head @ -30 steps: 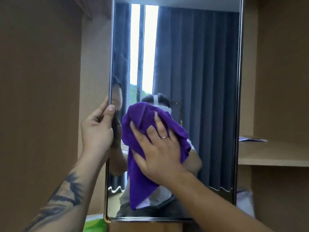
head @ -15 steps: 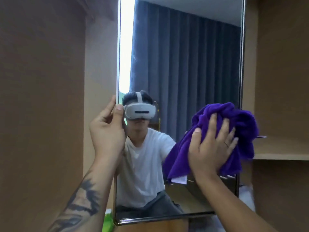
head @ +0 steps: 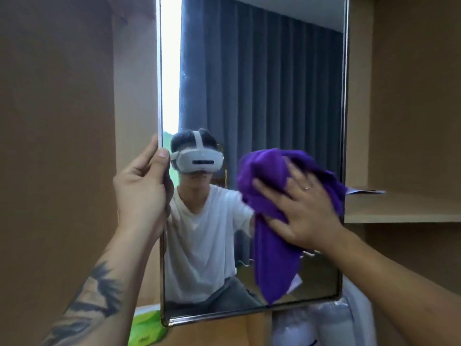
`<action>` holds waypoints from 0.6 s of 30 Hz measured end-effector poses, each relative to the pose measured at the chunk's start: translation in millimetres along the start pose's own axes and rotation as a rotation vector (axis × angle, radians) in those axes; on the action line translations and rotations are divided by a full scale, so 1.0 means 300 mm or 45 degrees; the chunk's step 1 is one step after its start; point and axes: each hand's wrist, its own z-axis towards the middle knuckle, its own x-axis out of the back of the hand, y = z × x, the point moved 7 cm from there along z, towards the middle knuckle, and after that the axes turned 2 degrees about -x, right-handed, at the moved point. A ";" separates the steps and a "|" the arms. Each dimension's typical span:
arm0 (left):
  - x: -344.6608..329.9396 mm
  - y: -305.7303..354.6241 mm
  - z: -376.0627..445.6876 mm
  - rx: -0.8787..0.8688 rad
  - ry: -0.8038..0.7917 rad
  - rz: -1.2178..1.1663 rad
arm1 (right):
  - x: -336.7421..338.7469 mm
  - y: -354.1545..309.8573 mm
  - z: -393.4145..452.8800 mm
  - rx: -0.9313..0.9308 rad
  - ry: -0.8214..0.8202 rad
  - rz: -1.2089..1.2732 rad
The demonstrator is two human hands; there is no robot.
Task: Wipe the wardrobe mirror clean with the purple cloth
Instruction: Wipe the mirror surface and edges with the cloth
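The wardrobe mirror [head: 262,96] stands upright between brown wardrobe panels, its metal frame running down both sides. The left hand [head: 142,188] grips the mirror's left edge, fingers curled behind the frame and thumb on the front. The right hand [head: 303,211] lies flat with fingers spread, pressing the purple cloth [head: 270,221] against the glass in the mirror's lower right part; the cloth's tail hangs down toward the bottom edge. A wooden shelf [head: 399,208] sits to the right, a paper [head: 365,191] lying on it. Something green [head: 147,330] lies below the mirror's lower left corner.
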 end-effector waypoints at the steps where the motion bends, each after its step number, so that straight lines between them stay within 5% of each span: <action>1: 0.001 -0.001 -0.002 0.011 -0.004 -0.006 | 0.008 0.066 -0.028 -0.181 -0.002 0.027; 5: 0.006 -0.004 -0.013 0.036 0.003 -0.024 | 0.006 0.031 -0.031 -0.858 0.135 0.125; 7: 0.007 -0.009 -0.015 0.043 -0.001 -0.030 | 0.002 -0.125 0.049 -0.917 0.171 0.172; 12: -0.004 0.026 -0.036 0.147 -0.049 -0.131 | -0.008 -0.511 0.232 -0.384 0.090 0.288; 18: 0.004 -0.009 -0.066 0.300 -0.206 -0.211 | -0.051 -0.531 0.073 0.284 -0.047 0.240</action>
